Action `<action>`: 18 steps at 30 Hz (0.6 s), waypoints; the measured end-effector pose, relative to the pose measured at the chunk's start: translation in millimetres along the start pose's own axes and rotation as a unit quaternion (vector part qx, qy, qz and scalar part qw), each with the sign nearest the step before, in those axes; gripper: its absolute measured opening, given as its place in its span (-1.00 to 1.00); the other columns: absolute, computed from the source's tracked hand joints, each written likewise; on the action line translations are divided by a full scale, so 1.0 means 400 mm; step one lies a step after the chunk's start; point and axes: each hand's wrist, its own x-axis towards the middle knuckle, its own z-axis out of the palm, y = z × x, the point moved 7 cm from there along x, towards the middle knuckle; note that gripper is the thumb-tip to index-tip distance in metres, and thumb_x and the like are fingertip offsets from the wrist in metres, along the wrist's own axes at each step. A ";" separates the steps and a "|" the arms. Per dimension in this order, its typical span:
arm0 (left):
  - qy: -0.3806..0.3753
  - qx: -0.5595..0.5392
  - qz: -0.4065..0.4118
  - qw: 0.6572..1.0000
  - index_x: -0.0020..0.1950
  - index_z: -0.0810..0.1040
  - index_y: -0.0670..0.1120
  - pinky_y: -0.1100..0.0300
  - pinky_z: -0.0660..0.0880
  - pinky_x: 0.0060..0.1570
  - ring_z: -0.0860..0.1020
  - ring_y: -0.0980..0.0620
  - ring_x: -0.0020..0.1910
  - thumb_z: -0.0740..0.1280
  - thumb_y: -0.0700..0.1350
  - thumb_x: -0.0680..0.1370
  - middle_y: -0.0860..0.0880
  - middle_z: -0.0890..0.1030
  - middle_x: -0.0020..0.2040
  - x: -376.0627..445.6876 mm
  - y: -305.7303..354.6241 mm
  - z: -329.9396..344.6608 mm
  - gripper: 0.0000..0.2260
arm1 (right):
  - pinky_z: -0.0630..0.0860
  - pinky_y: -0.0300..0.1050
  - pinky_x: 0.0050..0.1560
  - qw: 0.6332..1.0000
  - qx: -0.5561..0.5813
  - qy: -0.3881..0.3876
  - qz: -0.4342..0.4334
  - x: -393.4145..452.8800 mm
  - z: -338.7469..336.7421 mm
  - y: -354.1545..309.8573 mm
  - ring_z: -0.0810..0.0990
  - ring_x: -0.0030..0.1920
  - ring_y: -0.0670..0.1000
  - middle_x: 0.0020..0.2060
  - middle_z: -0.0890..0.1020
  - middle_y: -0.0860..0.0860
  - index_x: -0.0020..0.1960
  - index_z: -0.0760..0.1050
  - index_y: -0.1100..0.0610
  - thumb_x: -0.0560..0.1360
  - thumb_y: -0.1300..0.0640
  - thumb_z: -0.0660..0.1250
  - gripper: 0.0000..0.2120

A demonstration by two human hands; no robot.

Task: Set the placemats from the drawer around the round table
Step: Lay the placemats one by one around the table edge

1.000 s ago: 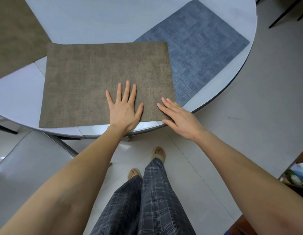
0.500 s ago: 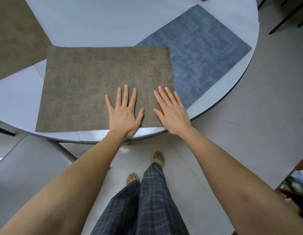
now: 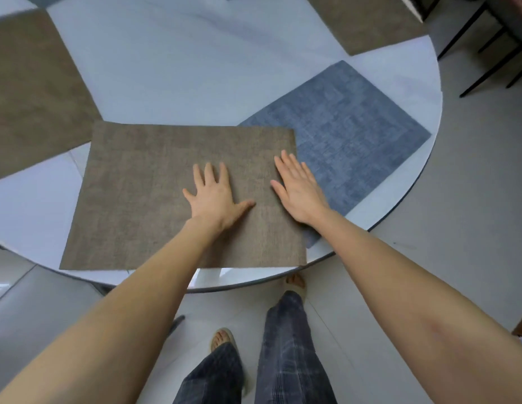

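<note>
The round white surface (image 3: 195,68) carries several placemats and nothing that holds other things. A brown placemat (image 3: 154,199) lies flat at the near edge, in front of the person, and its right side covers a corner of a blue placemat (image 3: 356,135) that lies turned at an angle toward the right rim. A second brown mat (image 3: 29,91) lies at the left, its corner just beside the far left corner of the near one, and a third brown mat (image 3: 367,21) lies at the far right. The left hand (image 3: 214,196) is open, fingers straight and spread, and it rests palm down on the right half of the near brown placemat. The right hand (image 3: 300,191) is open too, fingers straight and close together, and it rests on the right edge of this placemat, with the outer fingers over the blue one. Both arms reach across the near rim. Below the rim stand the person's legs in dark checked trousers (image 3: 286,354) on a pale tiled floor (image 3: 458,228). A grey chair seat (image 3: 35,310) stands at the lower left.
</note>
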 end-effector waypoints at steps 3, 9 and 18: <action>-0.075 0.023 -0.039 0.996 0.56 -0.30 -0.11 -0.40 -0.18 0.38 -0.32 -0.27 0.51 0.33 0.50 0.22 -0.20 -0.32 0.54 -0.002 0.009 0.055 0.24 | -0.19 -0.07 0.53 0.999 -0.016 -0.027 -0.040 0.112 -0.010 0.001 -0.13 0.55 -0.02 0.56 -0.09 0.03 0.56 -0.11 0.13 0.65 -0.08 -0.04 -0.42; -0.100 -0.059 -0.151 0.982 0.57 -0.15 -0.16 -0.38 0.02 0.39 -0.19 -0.35 0.51 0.47 0.35 0.27 -0.26 -0.20 0.55 0.045 0.071 0.012 0.17 | -0.25 -0.01 0.52 0.996 -0.072 -0.043 -0.013 0.178 -0.042 0.131 -0.12 0.55 -0.01 0.56 -0.09 0.08 0.56 -0.12 0.21 0.64 -0.09 -0.07 -0.39; -0.004 -0.114 -0.296 0.948 0.57 -0.02 -0.04 -0.23 0.31 0.33 0.10 -0.32 0.45 0.13 0.39 0.49 -0.21 0.01 0.53 0.103 0.060 -0.024 -0.19 | 0.09 0.02 0.45 0.939 -0.193 -0.152 -0.241 0.444 -0.173 -0.008 0.27 0.40 0.17 0.37 0.34 0.19 0.47 0.17 0.19 0.56 -0.20 0.14 -0.35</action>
